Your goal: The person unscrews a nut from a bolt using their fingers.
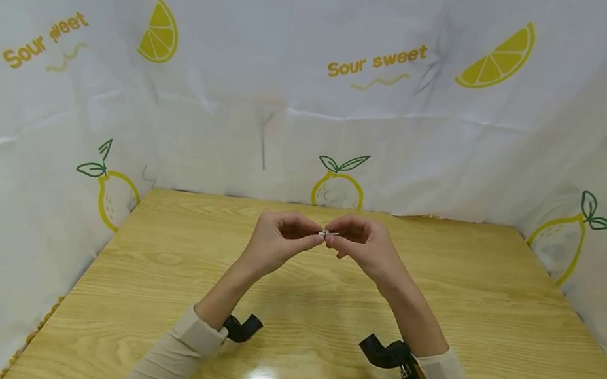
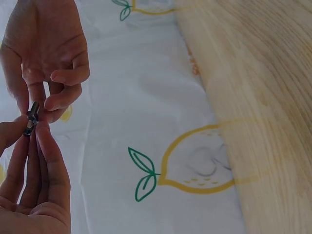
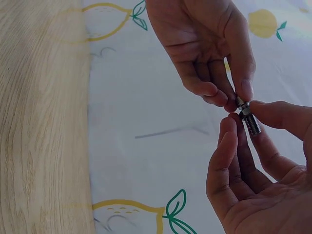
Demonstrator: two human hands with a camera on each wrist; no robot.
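Observation:
Above the far part of the table, my left hand and right hand meet fingertip to fingertip over one small metal bolt. In the right wrist view the bolt shows a threaded shank and what looks like a hex nut near its middle. Thumb and fingers of the right hand pinch it around the nut. The left hand pinches the narrower end. Fingertips partly cover the bolt in the left wrist view, so its exact shape there is hard to make out.
Beneath the hands lies a wood-grain table. A white cloth with lemon prints hangs along its back and sides. Black curved mounts sit at both wrists, beside beige sleeves.

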